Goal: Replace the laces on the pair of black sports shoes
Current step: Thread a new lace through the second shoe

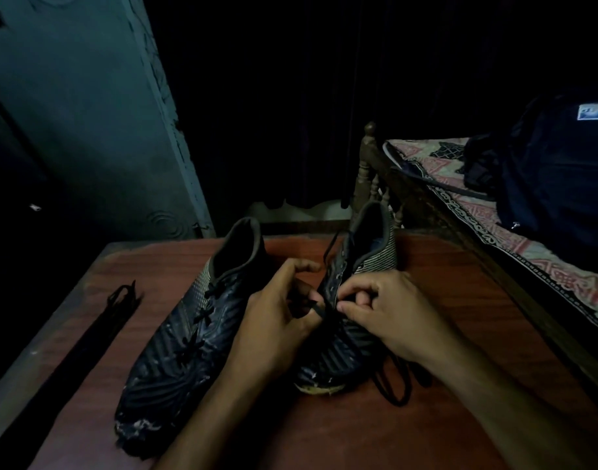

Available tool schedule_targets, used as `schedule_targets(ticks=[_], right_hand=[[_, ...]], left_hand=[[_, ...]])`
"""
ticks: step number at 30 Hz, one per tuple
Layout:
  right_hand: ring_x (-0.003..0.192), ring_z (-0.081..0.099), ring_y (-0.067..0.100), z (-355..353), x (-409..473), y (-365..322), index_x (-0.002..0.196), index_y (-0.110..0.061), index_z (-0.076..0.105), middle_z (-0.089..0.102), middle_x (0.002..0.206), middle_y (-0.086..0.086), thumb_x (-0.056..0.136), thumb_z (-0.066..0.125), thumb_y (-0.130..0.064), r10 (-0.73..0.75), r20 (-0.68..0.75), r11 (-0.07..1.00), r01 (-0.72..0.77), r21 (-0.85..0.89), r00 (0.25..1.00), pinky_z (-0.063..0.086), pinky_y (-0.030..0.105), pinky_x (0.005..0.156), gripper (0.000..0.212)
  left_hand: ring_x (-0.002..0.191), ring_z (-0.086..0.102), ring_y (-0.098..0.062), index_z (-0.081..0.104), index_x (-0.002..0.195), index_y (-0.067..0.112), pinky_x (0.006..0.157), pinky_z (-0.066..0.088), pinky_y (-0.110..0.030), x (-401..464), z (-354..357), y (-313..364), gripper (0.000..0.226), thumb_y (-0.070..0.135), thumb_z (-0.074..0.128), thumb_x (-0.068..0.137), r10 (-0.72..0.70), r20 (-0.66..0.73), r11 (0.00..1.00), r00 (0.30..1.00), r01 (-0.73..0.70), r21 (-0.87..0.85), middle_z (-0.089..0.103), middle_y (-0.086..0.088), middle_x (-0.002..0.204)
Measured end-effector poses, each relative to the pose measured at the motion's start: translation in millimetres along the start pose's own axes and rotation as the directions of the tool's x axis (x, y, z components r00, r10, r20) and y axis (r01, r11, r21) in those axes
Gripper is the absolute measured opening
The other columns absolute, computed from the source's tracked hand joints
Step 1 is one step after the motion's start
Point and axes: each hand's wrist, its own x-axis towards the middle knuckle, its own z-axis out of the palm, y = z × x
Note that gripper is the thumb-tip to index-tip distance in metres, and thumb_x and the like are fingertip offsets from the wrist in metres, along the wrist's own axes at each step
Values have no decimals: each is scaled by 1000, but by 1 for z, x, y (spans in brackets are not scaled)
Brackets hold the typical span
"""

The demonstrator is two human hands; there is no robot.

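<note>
You are working on the right shoe (pixel 355 300), which is standing toes toward you on the counter (pixel 460 317), just beside the left shoe (pixel 189 320). The black lace (pixel 319 311) is crossing the eyelets about midway up the right shoe, and its loose length is trailing onto the counter by the toe. Your left hand (pixel 284 317) is pinching a stretch of that lace between thumb and fingertips; your right hand (pixel 385 310) is curled over the shoe, pinching at the lace or an eyelet edge — the dim light is hiding which.

Whether you are drawing this lace out or feeding it in is not clear, so judge by feel: keep the shoe pressed down with the heel of your right hand while your left is pulling in line with the eyelet, not sideways, or the shoe will likely tip. Keep the loose tail from knotting under your wrist.

The left shoe is sitting fully laced. A bundle of dark laces (pixel 118 307) is lying well apart at the counter's left edge, and a bed (pixel 494 215) is standing to the right.
</note>
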Motion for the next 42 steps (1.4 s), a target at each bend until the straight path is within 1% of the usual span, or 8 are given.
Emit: schedule_targets(ticks=[14, 22, 25, 28, 32, 38, 40, 42], right_hand=[[46, 49, 0, 3, 1, -1, 71, -41, 68, 56, 56, -11, 82, 82, -27, 12, -6, 997, -12, 81, 1000, 34, 16, 52, 23], [43, 42, 3, 5, 0, 0, 71, -36, 68, 51, 54, -8, 84, 80, -25, 1, 3, 996, -1, 93, 1000, 31, 17, 48, 21], [48, 48, 3, 5, 0, 0, 74, -32, 67, 53, 55, -7, 86, 76, -29, -32, 8, 999, 32, 21, 999, 37, 22, 50, 15], [45, 47, 5, 3, -1, 0, 72, -29, 63, 56, 54, -2, 87, 74, -26, -54, 3, 998, 54, 26, 999, 35, 16, 50, 19], [42, 41, 7, 2, -1, -2, 71, -21, 66, 56, 52, 9, 79, 75, -15, -57, -21, 990, 59, 125, 998, 33, 12, 49, 14], [52, 45, 6, -13, 3, 12, 70, -16, 65, 57, 60, -1, 75, 75, -7, -21, 7, 949, 17, 315, 1000, 36, 21, 53, 14], [56, 50, 7, -21, 6, 17, 70, -12, 61, 67, 73, -1, 70, 74, -15, -48, 18, 918, 37, 394, 999, 38, 20, 53, 13], [64, 56, 26, -26, 9, 21, 71, -6, 52, 74, 92, 9, 67, 69, -18, -30, -19, 807, 35, 589, 999, 46, 22, 56, 22]], left_hand=[[80, 69, 0, 63, 121, 35, 73, 53, -16, 3, 1, -5, 43, 9, 77, 90, 1, -20, 1000, 1000, -1, 11, 73, 16, 89], [77, 72, -1, 67, 99, 44, 72, 56, -19, 5, 4, -8, 47, 5, 85, 80, -19, -79, 999, 997, 16, -34, 76, 12, 81], [79, 70, 4, 67, 97, 45, 73, 52, -12, 6, 2, -7, 46, 6, 85, 81, -2, -58, 1000, 998, 1, -23, 75, 16, 85], [95, 69, -1, 70, 106, 40, 81, 52, -16, 7, 0, -12, 47, -1, 79, 83, 5, -37, 998, 999, -7, -61, 73, 13, 100], [108, 68, -6, 68, 116, 36, 90, 55, -27, 7, 1, -15, 62, -15, 65, 81, 6, 18, 999, 1000, -6, -40, 72, 14, 114], [109, 68, -4, 67, 114, 39, 89, 53, -22, 7, 1, -17, 63, -15, 61, 82, -11, 42, 997, 999, 14, -71, 72, 15, 114], [109, 67, -6, 67, 115, 37, 89, 54, -24, 7, 3, -18, 62, -14, 62, 81, -10, 36, 997, 999, 13, -72, 72, 15, 114], [107, 67, -6, 68, 116, 36, 89, 56, -27, 8, 4, -20, 60, -12, 64, 81, -21, 15, 998, 1000, 21, -60, 71, 14, 113]])
